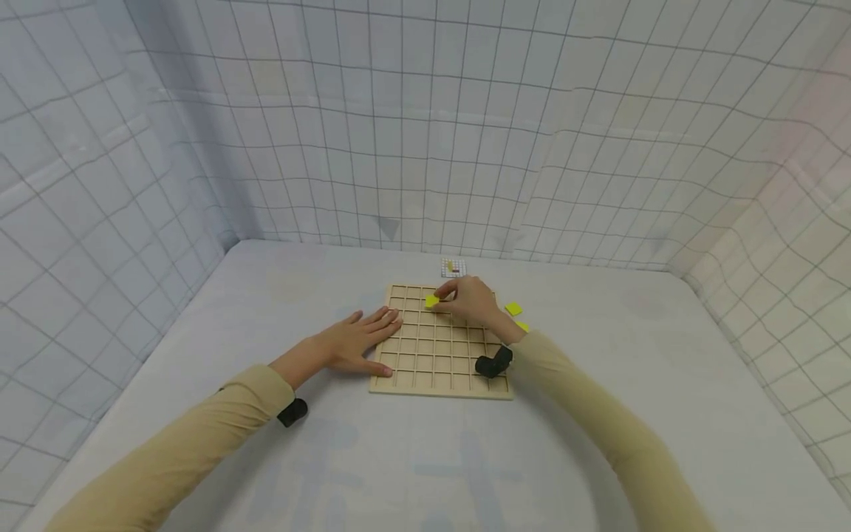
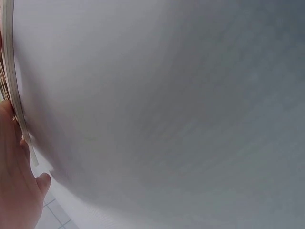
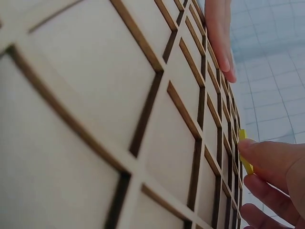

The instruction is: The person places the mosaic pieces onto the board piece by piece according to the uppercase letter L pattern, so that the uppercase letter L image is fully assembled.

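Observation:
A pale wooden grid board (image 1: 425,362) with raised dividers lies on the white table. My right hand (image 1: 472,301) pinches a yellow square tile (image 1: 431,301) between thumb and fingers, over the upper part of the board. In the right wrist view the same yellow tile (image 3: 246,152) stands tilted on edge close to the dividers, held by the right hand (image 3: 274,176). My left hand (image 1: 359,341) rests flat with spread fingers on the board's left edge. At the left side of the left wrist view, the left hand (image 2: 19,176) touches the board's rim (image 2: 12,71).
Two more yellow tiles lie right of the board, one farther back (image 1: 513,308) and another partly behind the right wrist (image 1: 523,326). A small printed grid card (image 1: 453,267) lies behind the board. White sheeting with a dark grid (image 1: 425,133) walls the table on three sides.

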Available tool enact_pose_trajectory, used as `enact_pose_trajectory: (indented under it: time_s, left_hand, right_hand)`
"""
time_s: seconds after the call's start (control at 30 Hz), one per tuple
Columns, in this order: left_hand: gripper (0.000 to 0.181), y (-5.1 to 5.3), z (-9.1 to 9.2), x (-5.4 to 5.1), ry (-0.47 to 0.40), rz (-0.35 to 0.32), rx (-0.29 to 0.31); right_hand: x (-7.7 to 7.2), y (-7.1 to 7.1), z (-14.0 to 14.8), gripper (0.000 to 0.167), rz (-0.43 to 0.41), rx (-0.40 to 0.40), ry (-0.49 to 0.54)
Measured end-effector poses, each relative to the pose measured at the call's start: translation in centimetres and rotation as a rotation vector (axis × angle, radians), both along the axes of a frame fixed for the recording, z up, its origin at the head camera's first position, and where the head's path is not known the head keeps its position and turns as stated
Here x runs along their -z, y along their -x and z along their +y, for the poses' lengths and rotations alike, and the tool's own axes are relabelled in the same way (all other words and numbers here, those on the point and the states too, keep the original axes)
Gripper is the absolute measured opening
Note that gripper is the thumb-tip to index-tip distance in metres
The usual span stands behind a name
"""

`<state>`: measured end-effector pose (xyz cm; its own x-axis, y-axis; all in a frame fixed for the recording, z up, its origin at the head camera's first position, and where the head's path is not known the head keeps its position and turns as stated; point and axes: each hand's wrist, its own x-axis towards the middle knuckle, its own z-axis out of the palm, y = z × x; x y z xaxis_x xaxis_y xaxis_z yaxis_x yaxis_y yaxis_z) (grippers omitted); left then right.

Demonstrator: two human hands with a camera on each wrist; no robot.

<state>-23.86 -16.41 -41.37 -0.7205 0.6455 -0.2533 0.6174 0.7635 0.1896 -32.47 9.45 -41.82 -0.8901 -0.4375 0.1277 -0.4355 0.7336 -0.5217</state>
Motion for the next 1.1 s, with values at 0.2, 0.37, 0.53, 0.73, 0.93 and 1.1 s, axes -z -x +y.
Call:
enact_pose_trajectory:
  time_s: [0.2, 0.37, 0.53, 0.73, 0.93, 1.1]
  left_hand:
    - [0.095, 0.0, 0.0, 0.0, -0.002, 0.002, -0.001]
    - [0.095, 0.0, 0.1, 0.0, -0.008, 0.000, -0.001]
    - [0.095, 0.0, 0.1, 0.0, -0.002, 0.001, -0.005]
    - [0.095, 0.0, 0.1, 0.0, 0.000, -0.001, -0.005]
    - [0.095, 0.0, 0.1, -0.1, 0.007, 0.001, -0.006]
    - [0.094, 0.0, 0.1, -0.1, 0.009, 0.007, -0.002]
  right_hand:
    - [0.0, 0.0, -0.5, 0.030, -0.054, -0.006, 0.015]
    - [-0.1, -0.1, -0.6, 0.030, -0.070, -0.002, 0.009]
    - [-0.2, -0.1, -0.8, 0.029, -0.094, 0.006, -0.008]
    - [-0.5, -0.3, -0.8, 0.031, -0.085, 0.003, -0.014]
    - [-0.9, -0.6, 0.5, 0.032, -0.012, 0.019, 0.020]
    - [-1.3, -0.9, 2.6, 0.031, 0.015, 0.041, 0.023]
